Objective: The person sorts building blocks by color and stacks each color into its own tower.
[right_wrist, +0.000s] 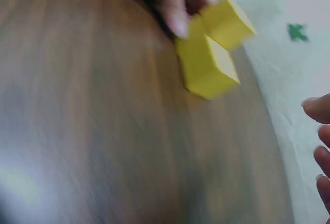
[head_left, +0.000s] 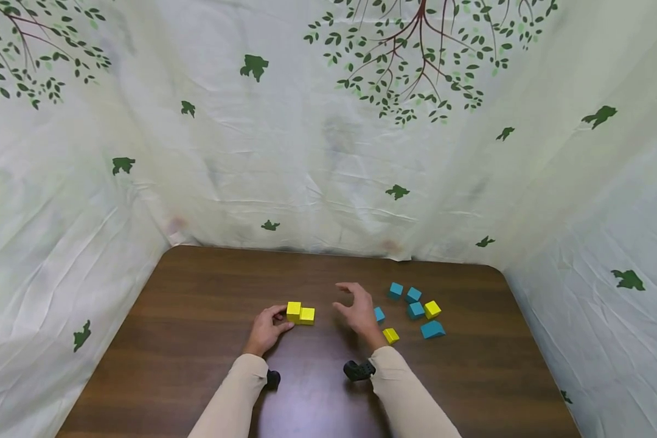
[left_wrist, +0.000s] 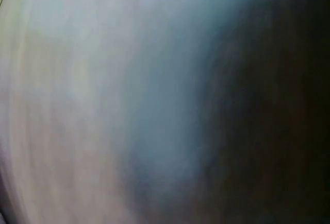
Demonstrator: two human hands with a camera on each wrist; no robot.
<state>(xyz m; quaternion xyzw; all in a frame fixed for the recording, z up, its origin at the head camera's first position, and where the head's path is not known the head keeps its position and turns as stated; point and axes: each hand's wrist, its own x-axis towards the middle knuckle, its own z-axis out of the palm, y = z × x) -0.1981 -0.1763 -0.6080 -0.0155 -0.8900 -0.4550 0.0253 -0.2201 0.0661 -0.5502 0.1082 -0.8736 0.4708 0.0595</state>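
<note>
Toward the middle of the table, a raised yellow block stands against a lower yellow block. My left hand is at their left side, thumb at the front and fingers behind, pinching the yellow blocks at that end. In the right wrist view its thumb lies against the yellow faces. My right hand hovers between these blocks and the scattered ones, thumb and fingers apart with nothing between them. Its fingertips show at the right wrist view's edge. The left wrist view is too blurred to read.
Right of my right hand lie several blue cubes, a blue wedge-like block, a yellow block and another yellow block. A white leaf-print cloth hangs behind the brown table and along its sides.
</note>
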